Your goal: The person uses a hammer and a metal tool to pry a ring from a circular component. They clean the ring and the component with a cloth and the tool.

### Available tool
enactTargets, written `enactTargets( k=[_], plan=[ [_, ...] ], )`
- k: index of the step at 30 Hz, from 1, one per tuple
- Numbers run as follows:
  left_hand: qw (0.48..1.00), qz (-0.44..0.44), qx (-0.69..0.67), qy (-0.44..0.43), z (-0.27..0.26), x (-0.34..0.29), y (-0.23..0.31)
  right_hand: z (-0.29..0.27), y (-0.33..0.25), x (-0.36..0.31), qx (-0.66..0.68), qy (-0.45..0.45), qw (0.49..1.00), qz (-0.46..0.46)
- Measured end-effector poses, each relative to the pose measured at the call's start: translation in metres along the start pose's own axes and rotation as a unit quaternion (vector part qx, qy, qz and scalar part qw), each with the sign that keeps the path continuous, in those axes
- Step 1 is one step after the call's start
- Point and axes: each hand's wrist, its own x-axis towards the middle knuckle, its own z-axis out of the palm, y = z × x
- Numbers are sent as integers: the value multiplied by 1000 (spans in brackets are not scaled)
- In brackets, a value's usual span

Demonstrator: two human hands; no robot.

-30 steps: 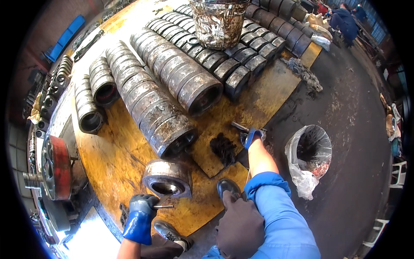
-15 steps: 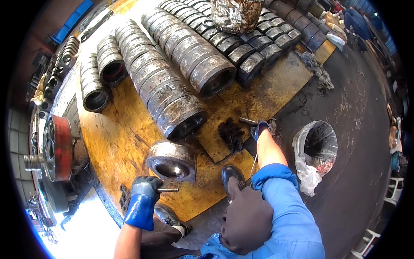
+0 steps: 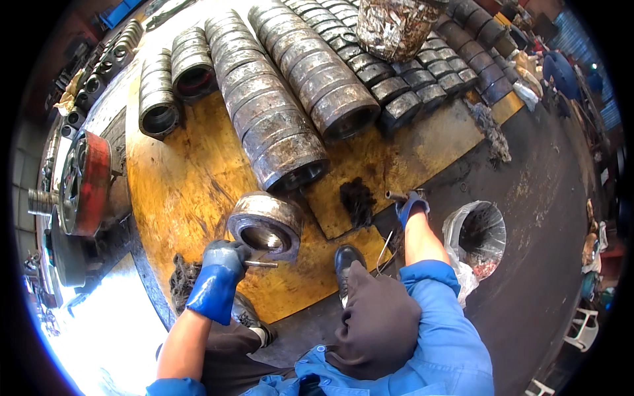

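Observation:
My left hand (image 3: 226, 256), in a blue and grey glove, is closed around a short metal rod (image 3: 262, 264). It is beside the near left edge of a thick, greasy metal ring (image 3: 272, 212) lying tilted on the yellow floor plate. Out to the right, my right hand (image 3: 415, 204), also gloved in blue, is closed on a short metal tube (image 3: 395, 195) that points left. The tube's other end is hidden in the glove. A dark, oily rag (image 3: 357, 202) lies left of that hand. From here, the ring's bore looks shiny inside.
Long rows of stacked metal rings (image 3: 264, 105) fill the far side. A grimy bucket (image 3: 395, 30) stands behind them. To the right is a bin lined with clear plastic (image 3: 456, 228); a red wheel-like part (image 3: 94, 185) stands at left. My shoe (image 3: 345, 261) is near the middle.
The whole view has shifted. My right hand with the tube has moved slightly right and nearer, away from the dark rag. My left hand stays beside the ring, holding the rod.

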Motion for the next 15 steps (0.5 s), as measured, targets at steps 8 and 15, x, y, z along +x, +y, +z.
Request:
enactTargets(
  k=[8,15],
  plan=[
    [995,-23,10,-92,-2,14,-1,-26,-50,-23,-189,-181,964,-40],
    [999,-35,-10,-30,-3,14,10,42,-103,-211,-415,-368,810,-188]
  ],
)
